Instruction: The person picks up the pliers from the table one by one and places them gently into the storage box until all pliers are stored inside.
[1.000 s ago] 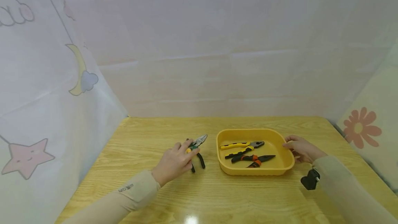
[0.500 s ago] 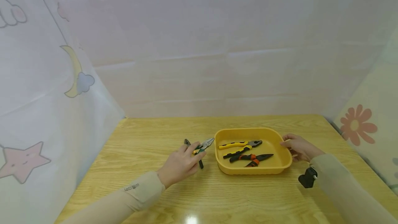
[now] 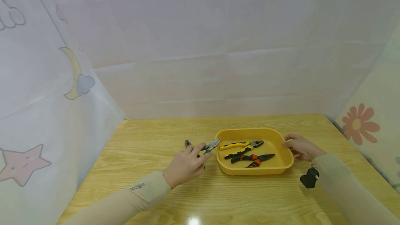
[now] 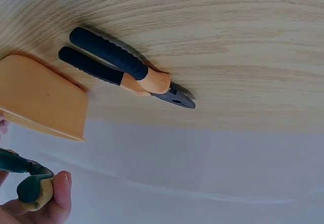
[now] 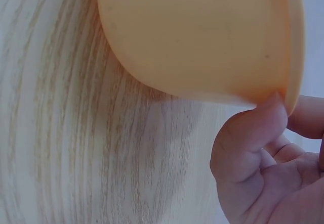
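My left hand point(image 3: 186, 164) grips green-handled pliers point(image 3: 213, 144) above the table, their metal nose at the left rim of the yellow tray point(image 3: 256, 172). In the left wrist view the green handles point(image 4: 38, 188) show between thumb and fingers. A second pair of pliers point(image 4: 157, 81), with black and orange handles, lies on the table; in the head view the left hand partly hides it. At the tray's right end, my right hand point(image 3: 301, 148) pinches the rim between thumb and fingers. Inside the tray lie yellow-and-black pliers point(image 3: 257, 144) and black-and-red long-nose pliers point(image 3: 265, 157).
The wooden table point(image 3: 150, 134) reaches back to a pale hanging sheet point(image 3: 187, 61). More printed sheets hang at the left and right sides. A small black device point(image 3: 309, 179) hangs at the right wrist.
My left hand has lifted the green-handled pliers off the second pair and carried them right to the tray's left rim. The right hand has kept its hold on the tray.
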A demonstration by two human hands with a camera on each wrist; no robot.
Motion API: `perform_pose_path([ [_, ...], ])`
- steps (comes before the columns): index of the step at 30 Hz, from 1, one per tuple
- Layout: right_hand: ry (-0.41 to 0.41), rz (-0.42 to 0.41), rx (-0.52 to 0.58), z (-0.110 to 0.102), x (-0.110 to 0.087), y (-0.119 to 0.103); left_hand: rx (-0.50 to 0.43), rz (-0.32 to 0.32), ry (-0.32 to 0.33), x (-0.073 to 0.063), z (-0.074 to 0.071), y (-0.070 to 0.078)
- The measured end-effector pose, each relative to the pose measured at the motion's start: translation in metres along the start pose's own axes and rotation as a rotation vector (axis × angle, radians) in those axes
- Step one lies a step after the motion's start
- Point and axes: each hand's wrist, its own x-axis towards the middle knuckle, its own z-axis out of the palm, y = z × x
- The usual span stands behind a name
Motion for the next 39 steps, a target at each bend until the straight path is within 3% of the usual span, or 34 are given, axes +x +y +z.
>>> perform_pose_path([
  [11, 0.001, -0.003, -0.007, 0.001, -0.001, -0.003, -0.037, -0.003, 0.018, 0.010, 0.003, 0.006],
  [27, 0.011, 0.007, -0.010, 0.001, -0.002, -0.004, -0.060, 0.010, -0.040, 0.025, 0.010, 0.013],
  [35, 0.021, 0.015, -0.005, 0.001, -0.001, -0.005, -0.046, 0.035, -0.031, 0.033, 0.014, 0.016],
  [39, 0.018, 0.014, 0.009, 0.002, -0.002, -0.003, -0.034, 0.039, -0.077, 0.037, 0.014, 0.019],
])
